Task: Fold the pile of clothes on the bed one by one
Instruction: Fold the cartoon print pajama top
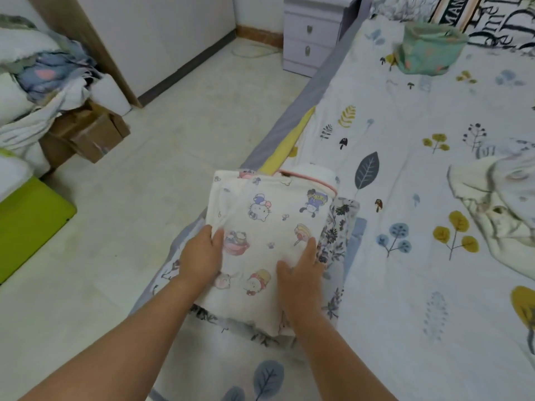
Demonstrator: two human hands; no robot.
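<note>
A folded cream garment with cartoon prints [269, 227] lies near the bed's left edge, on top of a floral-print garment [337, 227] that shows along its right side. My left hand [201, 256] grips the cream garment's left edge, thumb on top. On the right side, my right hand [301, 270] holds it the same way, with the fingers going under the edge. A crumpled cream garment [498, 204] lies unfolded at the right of the bed. A folded teal printed piece [428, 50] sits far up the bed.
The bed [411, 134] has a white sheet with leaf and tree prints. A lilac nightstand [312, 33] stands at its head. On the left are cardboard boxes [89, 134], heaped bedding [37, 73] and a lime-green board [26, 224]. Tiled floor lies between.
</note>
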